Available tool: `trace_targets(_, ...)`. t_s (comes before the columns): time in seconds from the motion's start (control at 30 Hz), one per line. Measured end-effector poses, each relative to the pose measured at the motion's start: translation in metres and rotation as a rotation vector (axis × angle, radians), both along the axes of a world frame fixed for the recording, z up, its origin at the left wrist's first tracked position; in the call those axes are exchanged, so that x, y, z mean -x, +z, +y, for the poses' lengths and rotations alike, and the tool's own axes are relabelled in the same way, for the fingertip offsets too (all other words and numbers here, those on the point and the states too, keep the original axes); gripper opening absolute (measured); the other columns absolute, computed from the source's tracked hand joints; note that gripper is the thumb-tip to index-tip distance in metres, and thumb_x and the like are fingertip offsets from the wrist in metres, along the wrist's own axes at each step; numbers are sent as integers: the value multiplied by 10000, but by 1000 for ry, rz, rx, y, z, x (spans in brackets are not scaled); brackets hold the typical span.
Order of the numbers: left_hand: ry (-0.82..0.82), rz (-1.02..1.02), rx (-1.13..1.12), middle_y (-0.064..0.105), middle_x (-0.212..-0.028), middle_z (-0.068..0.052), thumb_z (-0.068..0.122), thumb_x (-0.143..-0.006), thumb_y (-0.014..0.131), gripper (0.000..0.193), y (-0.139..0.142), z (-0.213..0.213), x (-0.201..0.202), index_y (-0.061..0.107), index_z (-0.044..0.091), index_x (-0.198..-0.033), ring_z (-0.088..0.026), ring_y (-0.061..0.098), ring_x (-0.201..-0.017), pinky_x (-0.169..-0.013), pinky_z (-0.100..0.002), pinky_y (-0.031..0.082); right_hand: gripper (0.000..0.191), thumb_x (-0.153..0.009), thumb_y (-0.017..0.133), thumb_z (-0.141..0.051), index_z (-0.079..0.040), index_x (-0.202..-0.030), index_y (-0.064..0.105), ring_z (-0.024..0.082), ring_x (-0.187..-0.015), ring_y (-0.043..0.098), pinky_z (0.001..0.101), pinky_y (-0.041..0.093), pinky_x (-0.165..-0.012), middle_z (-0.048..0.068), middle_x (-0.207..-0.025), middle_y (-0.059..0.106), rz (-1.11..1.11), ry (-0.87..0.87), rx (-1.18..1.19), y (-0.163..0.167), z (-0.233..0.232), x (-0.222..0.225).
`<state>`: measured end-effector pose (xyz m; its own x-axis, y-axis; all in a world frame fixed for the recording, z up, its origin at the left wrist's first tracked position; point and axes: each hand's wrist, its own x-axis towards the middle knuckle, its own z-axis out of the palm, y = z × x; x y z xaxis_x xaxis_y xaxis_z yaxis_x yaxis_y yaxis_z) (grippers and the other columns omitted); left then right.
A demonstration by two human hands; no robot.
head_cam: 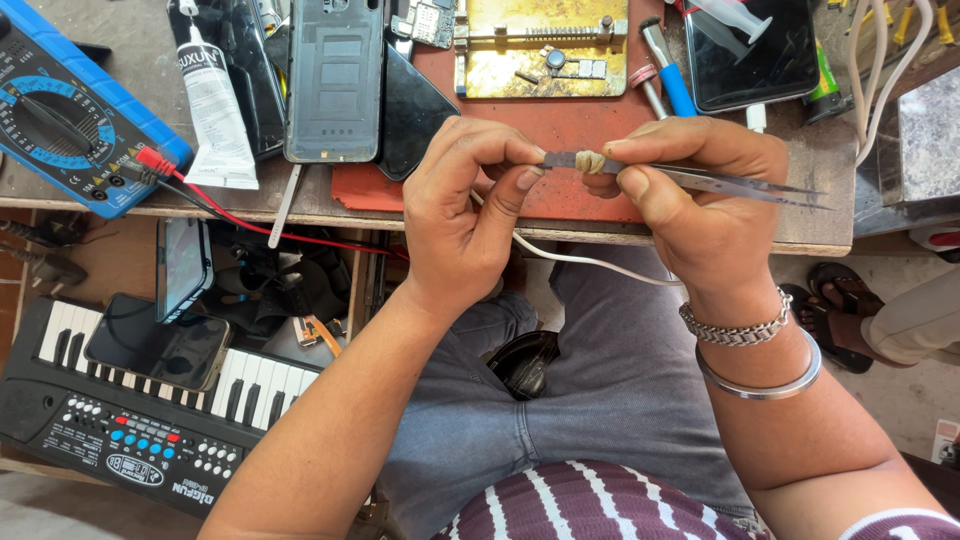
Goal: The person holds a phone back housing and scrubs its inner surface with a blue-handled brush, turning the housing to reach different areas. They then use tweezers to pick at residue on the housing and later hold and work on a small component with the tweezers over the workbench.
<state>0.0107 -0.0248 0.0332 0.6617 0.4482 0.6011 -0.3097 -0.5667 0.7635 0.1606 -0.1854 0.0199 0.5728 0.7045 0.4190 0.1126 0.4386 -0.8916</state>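
Note:
My right hand [700, 205] grips a pair of metal tweezers [745, 183], their pointed end sticking out to the right. My left hand [465, 210] pinches the tweezers' other end between thumb and fingers, where a small tan wad [590, 161] sits on the metal. Both hands hover just over the front edge of the workbench [560, 215], above my lap. A white cable [590, 260] runs from under my left hand toward the right.
On the bench lie a blue multimeter [70, 110] with a red lead [250, 225], a white glue tube [215, 110], a phone back cover [333, 80], a brass holding jig [540, 50] and a dark phone [750, 55]. A toy keyboard [130, 420] with phones sits lower left.

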Motion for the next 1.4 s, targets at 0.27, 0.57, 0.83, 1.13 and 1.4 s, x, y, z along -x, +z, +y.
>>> trace_targets(0.27, 4, -22, 7, 666, -1031, -24, 102, -1079, 703, 70, -3, 0, -1, 665, 63, -1123, -103, 609, -906, -651, -200, 492, 87, -1041, 654, -29, 44, -1048, 608, 164, -868, 667, 280, 587, -861, 130, -979, 661, 97, 40, -152, -6, 3, -1)
trace_targets(0.57, 138, -91, -184, 663, -1068, -48, -7, -979, 735, 154, 4, -6, -5, 679, 74, -1096, -191, 623, -991, -863, -311, 521, 100, -1041, 628, -27, 18, -1112, 573, 153, -903, 668, 285, 575, -892, 111, -1023, 648, 88, -48, -116, -8, 10, -1)
trace_targets(0.83, 333, 19, -329, 629, -1050, -36, 72, -857, 795, 184, 6, -14, -12, 707, 133, -1007, -247, 586, -1026, -915, -392, 416, 120, -1039, 612, -28, 8, -1149, 583, 150, -997, 681, 309, 581, -921, 98, -1095, 667, 100, -95, -96, -9, 17, -2)
trace_targets(1.13, 481, 227, -452, 588, -1015, -31, 175, -834, 808, 110, 10, -24, -26, 743, 149, -919, -267, 526, -1017, -884, -449, 327, 131, -1029, 595, -2, 9, -1159, 582, 142, -969, 676, 298, 571, -907, 93, -1120, 661, 152, -108, -137, -9, 15, -2)
trace_targets(1.4, 546, 286, -499, 583, -1022, -33, 156, -845, 802, 116, 7, -27, -30, 766, 145, -954, -272, 509, -1054, -902, -451, 319, 129, -1046, 579, 0, 5, -1175, 584, 133, -947, 669, 294, 572, -911, 101, -1090, 686, 113, -74, -127, -10, 14, -5)
